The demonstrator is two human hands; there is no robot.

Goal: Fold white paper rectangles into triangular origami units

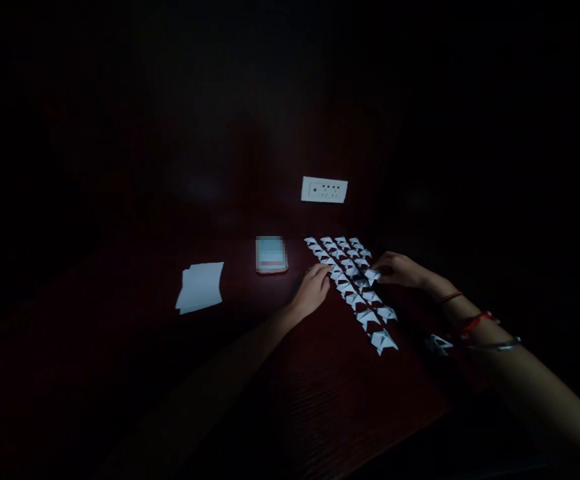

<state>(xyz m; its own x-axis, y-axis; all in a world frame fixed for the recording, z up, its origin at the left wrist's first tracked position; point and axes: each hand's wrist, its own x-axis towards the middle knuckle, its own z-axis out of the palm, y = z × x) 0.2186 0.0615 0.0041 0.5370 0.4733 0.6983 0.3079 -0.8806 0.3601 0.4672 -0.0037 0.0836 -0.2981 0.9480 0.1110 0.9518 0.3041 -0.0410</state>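
Small folded white paper pieces point(369, 317) lie in several close rows on a dark reddish table. My left hand point(314, 288) is at the left edge of these rows, its fingers curled in against the side of one piece. Whether that piece is pinched or only touched is hard to see. On the right side of the rows, my right hand point(401, 268) has thumb and fingers closed on a folded paper piece point(373, 275). Bracelets and a red band circle the right wrist and forearm.
Flat white paper sheets point(201, 288) lie overlapping to the left. A phone-like object point(271, 255) with a blurred, lit face sits behind my left hand. A socket plate point(325, 189) is on the back wall. Under my right forearm is another white folded piece point(439, 344). Surroundings are very dark.
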